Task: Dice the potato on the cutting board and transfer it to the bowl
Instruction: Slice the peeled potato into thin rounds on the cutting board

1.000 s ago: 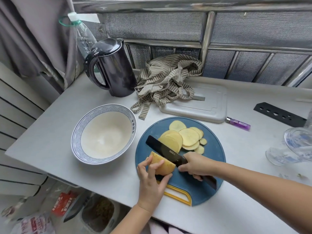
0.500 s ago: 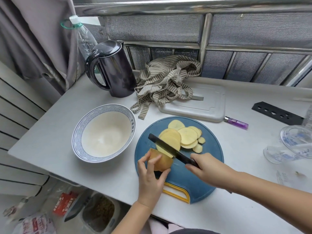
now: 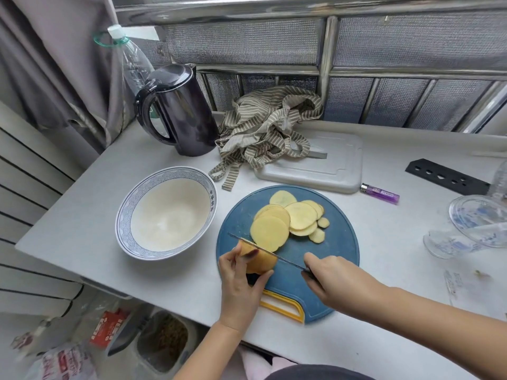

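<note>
A round blue cutting board (image 3: 340, 237) with a yellow handle lies near the table's front edge. On it are several round potato slices (image 3: 285, 220) and an uncut potato end (image 3: 259, 260). My left hand (image 3: 241, 286) grips that potato end at the board's left side. My right hand (image 3: 333, 281) holds a dark knife (image 3: 263, 249) by its handle, the blade standing edge-down on the potato end. To the board's left stands a white bowl (image 3: 211, 200) with a blue patterned rim, nothing in it.
A black kettle (image 3: 178, 111) and a plastic bottle (image 3: 131, 56) stand at the back left. A striped cloth (image 3: 269, 124) lies on a white board (image 3: 334, 165). A purple lighter (image 3: 380, 193), a black perforated strip (image 3: 445, 180) and clear glassware (image 3: 474, 223) are at the right.
The knife was lifted with its blade flat above the slices, then turned edge-down onto the potato end. A new slice lies on the pile. My left hand kept its grip.
</note>
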Demonstrator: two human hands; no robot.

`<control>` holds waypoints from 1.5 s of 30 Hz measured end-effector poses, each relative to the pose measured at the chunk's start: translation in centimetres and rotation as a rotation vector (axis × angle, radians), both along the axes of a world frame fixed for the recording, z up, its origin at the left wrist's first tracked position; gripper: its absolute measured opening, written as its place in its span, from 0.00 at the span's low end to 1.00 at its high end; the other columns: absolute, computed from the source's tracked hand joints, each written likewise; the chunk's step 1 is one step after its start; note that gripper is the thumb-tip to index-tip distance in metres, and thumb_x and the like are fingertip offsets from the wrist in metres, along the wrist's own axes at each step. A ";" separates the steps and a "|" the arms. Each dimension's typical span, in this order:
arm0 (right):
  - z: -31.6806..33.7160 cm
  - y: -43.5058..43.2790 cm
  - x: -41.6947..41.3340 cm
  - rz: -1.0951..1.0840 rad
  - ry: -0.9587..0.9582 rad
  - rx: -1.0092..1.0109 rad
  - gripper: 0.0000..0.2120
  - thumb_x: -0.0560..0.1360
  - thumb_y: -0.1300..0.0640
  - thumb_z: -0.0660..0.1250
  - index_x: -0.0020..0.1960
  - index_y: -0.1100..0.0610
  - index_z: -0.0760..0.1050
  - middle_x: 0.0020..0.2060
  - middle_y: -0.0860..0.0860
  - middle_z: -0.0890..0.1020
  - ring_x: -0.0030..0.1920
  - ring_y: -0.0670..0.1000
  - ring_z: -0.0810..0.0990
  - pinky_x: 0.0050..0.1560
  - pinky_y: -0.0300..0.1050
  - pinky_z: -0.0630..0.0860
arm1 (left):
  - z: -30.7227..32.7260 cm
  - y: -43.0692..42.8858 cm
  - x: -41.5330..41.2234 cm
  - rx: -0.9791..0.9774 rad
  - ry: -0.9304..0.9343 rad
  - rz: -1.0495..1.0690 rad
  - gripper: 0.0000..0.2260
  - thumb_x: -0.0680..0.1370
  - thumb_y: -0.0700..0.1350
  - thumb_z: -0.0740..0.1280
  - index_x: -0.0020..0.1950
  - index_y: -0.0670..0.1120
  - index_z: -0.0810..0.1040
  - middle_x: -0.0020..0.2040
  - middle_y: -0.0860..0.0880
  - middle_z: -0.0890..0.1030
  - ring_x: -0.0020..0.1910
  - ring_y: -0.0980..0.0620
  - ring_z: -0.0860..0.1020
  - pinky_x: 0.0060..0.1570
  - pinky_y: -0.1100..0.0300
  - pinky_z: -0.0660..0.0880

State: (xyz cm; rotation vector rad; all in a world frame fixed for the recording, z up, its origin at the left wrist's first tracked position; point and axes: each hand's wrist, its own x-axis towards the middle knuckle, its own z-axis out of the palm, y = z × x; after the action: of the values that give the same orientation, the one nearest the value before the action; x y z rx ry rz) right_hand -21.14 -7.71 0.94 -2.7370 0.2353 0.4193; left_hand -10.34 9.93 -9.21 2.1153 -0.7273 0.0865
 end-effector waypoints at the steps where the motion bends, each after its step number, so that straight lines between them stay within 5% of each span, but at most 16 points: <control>1: 0.0 0.0 0.0 0.003 0.001 -0.013 0.12 0.83 0.48 0.49 0.46 0.55 0.58 0.31 0.49 0.65 0.33 0.55 0.68 0.32 0.48 0.62 | 0.0 0.0 0.0 -0.002 -0.004 0.003 0.25 0.69 0.50 0.75 0.62 0.57 0.68 0.57 0.61 0.59 0.59 0.56 0.65 0.58 0.63 0.66; 15: 0.0 0.4 -0.3 0.007 0.049 -0.026 0.11 0.83 0.50 0.49 0.46 0.56 0.58 0.30 0.49 0.66 0.28 0.50 0.64 0.27 0.44 0.57 | -0.3 0.1 0.2 -0.001 -0.041 0.008 0.27 0.65 0.45 0.79 0.58 0.54 0.70 0.55 0.59 0.60 0.56 0.47 0.70 0.54 0.57 0.71; 24: -0.3 0.6 -0.2 0.019 0.080 -0.020 0.10 0.83 0.52 0.50 0.46 0.55 0.58 0.31 0.49 0.66 0.28 0.50 0.64 0.27 0.45 0.58 | 0.1 0.1 0.3 -0.008 -0.039 -0.013 0.26 0.67 0.48 0.77 0.59 0.56 0.67 0.54 0.60 0.59 0.56 0.54 0.66 0.54 0.58 0.71; 27: -0.5 0.7 -0.2 0.016 0.099 0.024 0.09 0.83 0.52 0.50 0.47 0.55 0.58 0.32 0.50 0.68 0.29 0.51 0.66 0.31 0.47 0.63 | 0.1 0.2 0.4 0.006 -0.025 -0.024 0.24 0.67 0.51 0.75 0.59 0.55 0.68 0.54 0.59 0.59 0.56 0.50 0.69 0.54 0.56 0.73; 33: -0.5 0.7 0.3 0.015 0.131 0.074 0.10 0.83 0.51 0.50 0.47 0.56 0.60 0.35 0.52 0.71 0.32 0.53 0.69 0.35 0.50 0.67 | -0.3 0.4 0.6 0.021 -0.052 -0.022 0.27 0.65 0.45 0.80 0.55 0.55 0.68 0.54 0.60 0.59 0.54 0.56 0.65 0.51 0.59 0.71; 40: -0.9 1.3 0.2 0.015 0.139 0.033 0.08 0.83 0.53 0.50 0.47 0.55 0.58 0.32 0.51 0.67 0.30 0.52 0.66 0.29 0.47 0.60 | -0.1 0.0 0.4 -0.016 -0.039 -0.010 0.22 0.69 0.59 0.74 0.55 0.54 0.68 0.53 0.60 0.59 0.54 0.54 0.67 0.52 0.60 0.72; 45: -0.8 1.3 0.4 0.012 0.147 0.036 0.08 0.83 0.54 0.51 0.46 0.55 0.58 0.31 0.50 0.67 0.29 0.51 0.65 0.28 0.46 0.59 | -0.1 0.0 0.4 -0.025 -0.059 -0.015 0.19 0.69 0.57 0.70 0.54 0.53 0.68 0.53 0.59 0.60 0.54 0.53 0.68 0.51 0.56 0.74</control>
State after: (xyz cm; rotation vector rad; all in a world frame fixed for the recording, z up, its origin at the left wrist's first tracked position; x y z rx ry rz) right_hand -20.72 -6.43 0.17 -2.6760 0.2473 0.6235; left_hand -9.92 9.91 -9.34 2.0907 -0.7727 0.1499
